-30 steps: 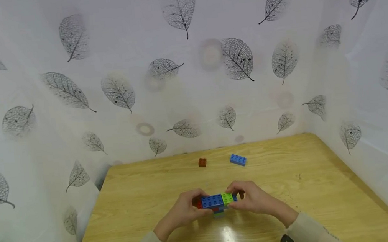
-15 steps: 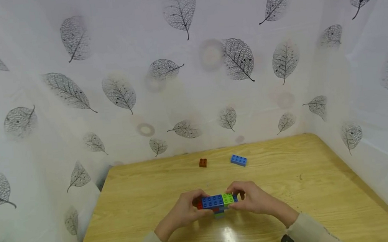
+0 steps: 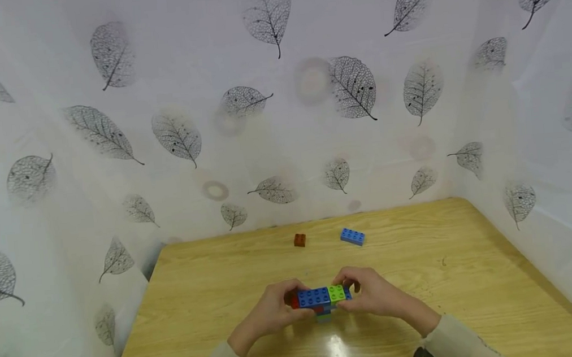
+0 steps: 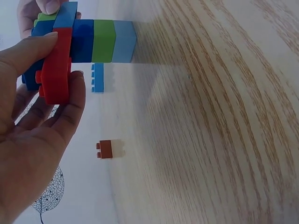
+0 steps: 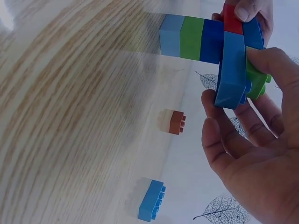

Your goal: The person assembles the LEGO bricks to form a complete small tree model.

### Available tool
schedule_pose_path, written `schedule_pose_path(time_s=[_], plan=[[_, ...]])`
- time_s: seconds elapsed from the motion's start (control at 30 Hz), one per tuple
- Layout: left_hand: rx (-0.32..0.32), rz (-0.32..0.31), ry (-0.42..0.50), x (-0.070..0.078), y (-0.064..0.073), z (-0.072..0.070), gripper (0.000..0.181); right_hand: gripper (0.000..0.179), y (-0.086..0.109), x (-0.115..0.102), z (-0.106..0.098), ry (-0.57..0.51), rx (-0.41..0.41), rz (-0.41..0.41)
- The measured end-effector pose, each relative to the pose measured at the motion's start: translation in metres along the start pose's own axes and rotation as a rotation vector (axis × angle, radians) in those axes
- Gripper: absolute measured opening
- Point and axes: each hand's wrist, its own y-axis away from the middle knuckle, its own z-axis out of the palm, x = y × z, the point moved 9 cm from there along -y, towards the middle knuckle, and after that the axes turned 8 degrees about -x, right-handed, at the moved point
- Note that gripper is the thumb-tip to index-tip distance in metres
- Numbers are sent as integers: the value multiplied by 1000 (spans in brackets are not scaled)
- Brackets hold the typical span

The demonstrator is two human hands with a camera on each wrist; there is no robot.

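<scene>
The table [image 3: 198, 288] has a yellowish wood surface with long grain lines, and near its front a white patch of light [image 3: 339, 355] shines on it. Behind the table, and also along its left and right sides, hangs a pale cloth [image 3: 288, 144] with soft folds. It is printed with grey leaf skeletons [image 3: 353, 87], turned in various directions, and with some faint rings [image 3: 215, 191]. The far edge of the table runs close to this cloth. Near that edge lie two loose bricks, well apart from each other: a small brown brick [image 3: 299, 239] and, to the right of it, a longer blue brick [image 3: 353, 236], both with studs upward. Nearer to the person, around the middle of the table's width, is a brick structure [image 3: 322, 297]. It has a narrow column, light blue, green and dark blue from the bottom, which seems to stand on the wood, and a wider upper part. The left hand [image 3: 275, 310] pinches the left end of this upper part, at the red brick [image 4: 56, 70], between thumb and finger. The right hand [image 3: 372, 293] pinches the other end, its thumb on the light green brick [image 5: 255, 77]. Both forearms wear beige sleeves [image 3: 461, 342], with something dark at each cuff.
</scene>
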Motion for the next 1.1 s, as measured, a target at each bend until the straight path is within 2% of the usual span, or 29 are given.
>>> schedule_pose_path(time_s=[0.1, 0.23, 0.4, 0.5, 0.63, 0.9, 1.1], plan=[[-1, 7, -1, 1, -1, 0, 33, 29, -1, 0, -1, 8, -6, 1], [-5, 10, 12, 0, -1, 0, 33, 40, -2, 1, -6, 24, -5, 21], [-5, 7, 23, 1, -1, -1, 34, 44, -4, 9, -30, 35, 113, 39], [-7, 3, 22, 2, 0, 0, 34, 43, -6, 21, -48, 65, 197, 60], [-13, -12, 36, 2, 1, 0, 35, 42, -9, 45, -64, 98, 266, 103], [-13, -19, 27, 0, 1, 1, 37, 37, -19, 85, -78, 138, 309, 163], [-5, -31, 23, 1, 1, 1, 38, 41, -25, 109, -83, 139, 319, 239]])
